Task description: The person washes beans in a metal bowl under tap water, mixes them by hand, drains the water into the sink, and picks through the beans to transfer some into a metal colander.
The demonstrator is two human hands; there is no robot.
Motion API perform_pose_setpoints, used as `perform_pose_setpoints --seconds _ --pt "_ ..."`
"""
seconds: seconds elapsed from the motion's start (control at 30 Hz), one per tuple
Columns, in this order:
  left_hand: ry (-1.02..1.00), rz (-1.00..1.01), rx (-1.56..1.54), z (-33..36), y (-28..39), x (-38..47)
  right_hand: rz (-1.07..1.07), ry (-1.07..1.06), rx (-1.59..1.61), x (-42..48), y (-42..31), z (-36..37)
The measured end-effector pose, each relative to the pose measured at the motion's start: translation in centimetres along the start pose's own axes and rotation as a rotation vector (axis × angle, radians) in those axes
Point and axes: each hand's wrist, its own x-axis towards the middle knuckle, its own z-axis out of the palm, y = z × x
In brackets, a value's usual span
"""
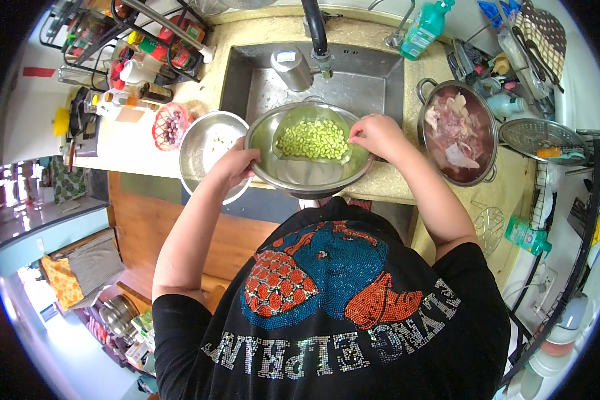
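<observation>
A large stainless steel bowl (300, 172) is at the front edge of the sink, close to my body. Shelled green beans (312, 140) are heaped inside it, within a pale green area that could be water or a clear liner. My left hand (240, 162) grips the bowl's left rim, thumb on top. Over the right side of the bowl, my right hand (377, 135) has thumb and forefinger pinched together beside the beans; what is between them is too small to tell. Partly behind my left hand, a steel colander (195, 160) holds a few pale pieces.
The sink (275, 95) holds a steel cup (292, 70) beneath a black faucet (320, 30). On the right, a pot (487, 172) contains raw meat in reddish water. A red basket (157, 132) of purple items and bottles (155, 92) stand left.
</observation>
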Motion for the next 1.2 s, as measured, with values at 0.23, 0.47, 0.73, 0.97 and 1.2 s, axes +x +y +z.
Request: perform_pose_setpoints --seconds 0.23,0.47,0.73,0.97,1.2 --pt "0.017 -0.011 0.003 -0.1 -0.2 0.2 0.001 -0.013 -0.025 0.0 0.0 0.0" --pt "0.006 -0.011 -0.022 -0.5 -0.8 1.1 -0.014 0.008 -0.019 0.0 0.3 0.3" --pt "-0.001 -0.012 -0.051 -0.5 -0.8 1.1 -0.035 0.012 -0.014 0.0 0.1 0.0" --pt "0.002 -0.016 -0.042 -0.6 -0.7 1.1 -0.027 0.004 -0.001 0.0 0.1 -0.1" --pt "0.006 -0.018 -0.010 -0.6 -0.6 1.1 -0.019 -0.004 -0.008 0.1 0.3 0.1"
